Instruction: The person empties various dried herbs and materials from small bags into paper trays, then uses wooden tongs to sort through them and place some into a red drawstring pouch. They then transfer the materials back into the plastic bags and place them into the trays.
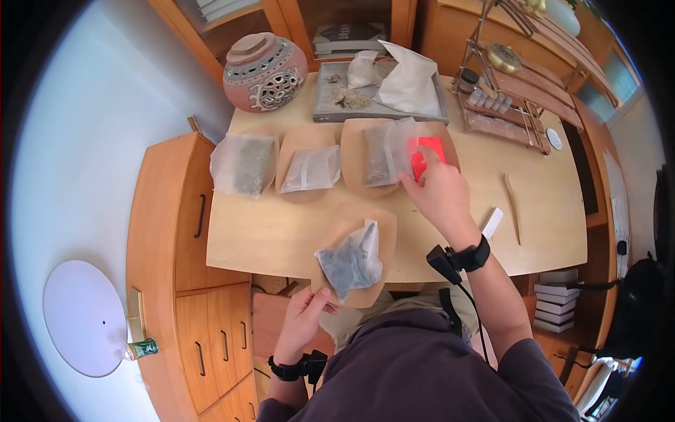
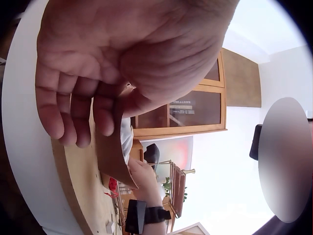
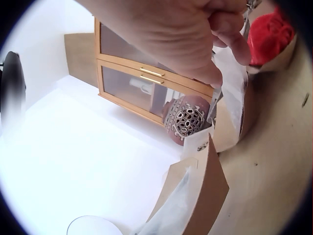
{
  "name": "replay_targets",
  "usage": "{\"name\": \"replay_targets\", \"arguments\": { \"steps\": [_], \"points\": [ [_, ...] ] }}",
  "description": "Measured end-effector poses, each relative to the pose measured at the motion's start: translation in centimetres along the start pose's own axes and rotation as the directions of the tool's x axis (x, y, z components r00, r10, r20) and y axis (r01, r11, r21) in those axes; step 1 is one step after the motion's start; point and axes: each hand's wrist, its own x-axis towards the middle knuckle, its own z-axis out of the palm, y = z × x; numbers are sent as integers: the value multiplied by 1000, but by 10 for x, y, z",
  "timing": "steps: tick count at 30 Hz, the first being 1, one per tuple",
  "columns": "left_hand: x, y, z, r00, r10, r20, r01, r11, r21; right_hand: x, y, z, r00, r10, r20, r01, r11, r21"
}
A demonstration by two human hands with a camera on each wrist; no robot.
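Note:
My left hand (image 1: 306, 318) grips the near edge of a brown paper tray (image 1: 380, 243) in front of the table. In that tray lies a translucent pouch of dark contents (image 1: 349, 267). My right hand (image 1: 441, 190) is over the back right trays, with thumb and fingers at either side of a translucent pouch (image 1: 385, 151); the same pouch (image 3: 230, 71) shows between them in the right wrist view. Just beyond those fingers is a red cloth-like bundle (image 3: 269, 39), in its own brown tray. A pale pouch (image 1: 309, 171) and a greenish-filled pouch (image 1: 249, 165) lie in trays farther left.
Behind the trays stand a pierced clay pot (image 1: 266, 74) and a grey tray (image 1: 327, 112) with white bags and dried bits. A wooden rack (image 1: 503, 119) with small jars is at the back right. A curved wooden stick (image 1: 514, 207) and a white box (image 1: 492, 223) lie at right.

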Motion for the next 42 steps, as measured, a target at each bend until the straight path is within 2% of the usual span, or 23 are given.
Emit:
{"name": "replay_targets", "arguments": {
  "steps": [3, 6, 9, 10, 12, 15, 17, 18, 21, 24, 27, 30, 33, 36, 39, 42],
  "points": [
    [6, 7, 7, 999, 14, 29, -15, 999, 42, -22, 21, -19, 992, -86, -95, 111, 948, 298],
    [15, 23, 28, 997, 51, 49, -53, 998, 42, -54, 57, -27, 998, -20, 63, -24, 777, 628],
    [26, 31, 49, 993, 53, 108, -58, 997, 42, -95, 68, -48, 950, 92, 300, -274, 709, 650],
    [32, 32, 56, 991, 42, 131, -51, 997, 64, -107, 70, -51, 946, 83, 312, -285, 668, 687],
    [43, 34, 71, 983, 20, 182, -40, 993, 112, -129, 72, -54, 942, 66, 329, -305, 578, 757],
    [61, 37, 104, 961, -3, 278, -31, 992, 119, -143, 78, -52, 956, 58, 287, -265, 587, 764],
    [72, 35, 126, 952, -41, 304, -22, 979, 202, -145, 84, -47, 969, 69, 237, -231, 589, 774],
    [77, 35, 136, 949, -57, 310, -20, 970, 240, -144, 89, -49, 965, 111, 239, -260, 559, 788],
    [85, 47, 168, 911, -22, 413, -37, 990, 135, -136, 102, -57, 943, 233, 239, -324, 469, 821],
    [92, 47, 180, 861, -13, 508, -84, 982, 168, -120, 124, -73, 922, 300, 245, -356, 407, 841],
    [95, 45, 181, 867, -58, 494, -27, 986, 163, -102, 143, -87, 924, 326, 200, -338, 454, 825],
    [97, 39, 169, 912, -72, 403, -14, 979, 204, -86, 153, -89, 925, 341, 166, -316, 452, 834],
    [95, 40, 150, 950, -24, 311, -40, 979, 198, -73, 155, -89, 920, 356, 163, -315, 427, 848],
    [93, 39, 131, 973, -3, 229, -40, 982, 185, -65, 163, -76, 910, 412, 54, -280, 513, 811],
    [89, 39, 109, 992, 0, 124, -24, 981, 192, -57, 166, -71, 903, 430, -3, -238, 506, 829],
    [86, 41, 83, 1000, 5, 28, -10, 987, 159, -49, 166, -77, 881, 467, 75, -319, 468, 825]
  ]
}}
